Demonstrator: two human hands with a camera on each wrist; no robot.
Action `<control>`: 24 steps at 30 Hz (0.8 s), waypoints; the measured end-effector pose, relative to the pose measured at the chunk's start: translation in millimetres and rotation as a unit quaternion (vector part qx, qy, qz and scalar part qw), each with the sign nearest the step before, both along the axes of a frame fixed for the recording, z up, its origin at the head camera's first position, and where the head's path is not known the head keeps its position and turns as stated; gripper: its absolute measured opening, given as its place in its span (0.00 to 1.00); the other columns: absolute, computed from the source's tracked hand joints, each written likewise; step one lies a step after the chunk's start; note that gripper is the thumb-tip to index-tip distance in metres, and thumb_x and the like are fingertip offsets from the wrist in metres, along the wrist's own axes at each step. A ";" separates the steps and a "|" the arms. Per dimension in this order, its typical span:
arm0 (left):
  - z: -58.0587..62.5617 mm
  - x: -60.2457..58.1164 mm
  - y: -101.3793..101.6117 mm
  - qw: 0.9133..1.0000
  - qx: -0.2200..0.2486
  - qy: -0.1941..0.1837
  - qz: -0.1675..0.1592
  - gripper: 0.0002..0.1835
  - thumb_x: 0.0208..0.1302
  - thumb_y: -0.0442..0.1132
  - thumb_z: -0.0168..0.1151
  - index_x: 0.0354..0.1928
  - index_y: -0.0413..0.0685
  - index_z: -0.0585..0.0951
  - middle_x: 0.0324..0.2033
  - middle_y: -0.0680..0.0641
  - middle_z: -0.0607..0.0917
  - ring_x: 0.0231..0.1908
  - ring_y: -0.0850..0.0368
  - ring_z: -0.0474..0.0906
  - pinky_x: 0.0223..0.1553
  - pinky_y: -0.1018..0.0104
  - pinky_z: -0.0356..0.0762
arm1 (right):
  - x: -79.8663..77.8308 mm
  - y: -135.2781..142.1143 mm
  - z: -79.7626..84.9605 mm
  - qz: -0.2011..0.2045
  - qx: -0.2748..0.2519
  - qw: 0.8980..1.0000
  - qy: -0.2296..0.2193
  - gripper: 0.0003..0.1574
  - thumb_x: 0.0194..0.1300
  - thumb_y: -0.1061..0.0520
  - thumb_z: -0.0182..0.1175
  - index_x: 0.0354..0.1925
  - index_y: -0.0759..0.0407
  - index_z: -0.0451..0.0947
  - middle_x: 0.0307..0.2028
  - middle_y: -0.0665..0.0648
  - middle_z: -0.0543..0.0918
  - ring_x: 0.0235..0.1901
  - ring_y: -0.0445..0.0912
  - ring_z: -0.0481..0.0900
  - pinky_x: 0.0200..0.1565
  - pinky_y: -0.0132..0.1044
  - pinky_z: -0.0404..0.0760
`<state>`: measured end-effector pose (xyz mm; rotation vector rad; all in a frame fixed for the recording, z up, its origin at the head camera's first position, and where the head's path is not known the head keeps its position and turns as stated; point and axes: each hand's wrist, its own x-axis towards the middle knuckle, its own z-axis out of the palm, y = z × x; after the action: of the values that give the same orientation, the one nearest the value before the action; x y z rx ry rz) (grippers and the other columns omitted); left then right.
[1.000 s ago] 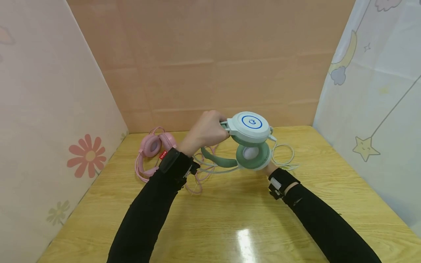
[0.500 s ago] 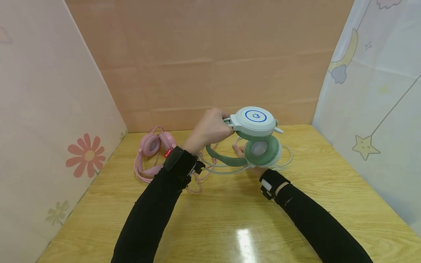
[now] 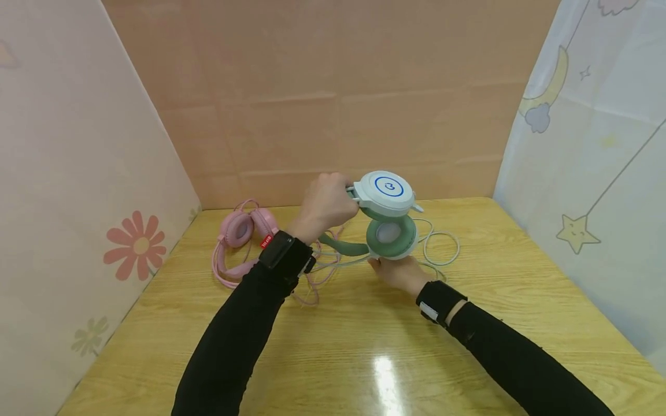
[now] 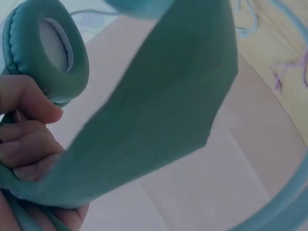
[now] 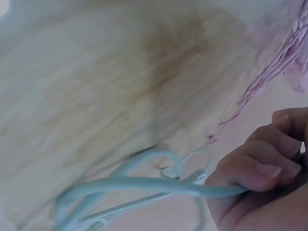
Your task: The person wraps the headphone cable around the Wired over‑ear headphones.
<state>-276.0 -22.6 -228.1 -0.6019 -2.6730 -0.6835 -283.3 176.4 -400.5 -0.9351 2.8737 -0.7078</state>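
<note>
already the left hand (image 3: pixel 326 203) grips the green-and-white headphones (image 3: pixel 389 196) aloft; the right hand (image 3: pixel 399 274) grips pale cable (image 5: pixel 144 183), with loops beyond it seemingly yet ungathered.

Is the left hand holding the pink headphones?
No, the left hand grips the white-and-green headphones, while the pink headphones lie on the wood-grain table.
</note>
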 end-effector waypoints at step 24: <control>-33.1 -13.5 6.6 0.987 -0.137 0.081 0.017 0.18 0.51 0.31 0.59 0.18 0.53 0.60 0.17 0.54 0.57 0.18 0.59 0.55 0.21 0.65 0.54 | 56.7 -13.1 63.8 0.008 0.011 0.999 0.046 0.26 0.73 0.58 0.53 0.16 0.47 0.62 0.13 0.43 0.59 0.12 0.35 0.58 0.20 0.31 0.62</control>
<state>-289.5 -16.0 -261.2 -0.6481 -2.6347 -0.2442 -226.6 163.2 -336.7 -1.0136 2.9418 -0.6463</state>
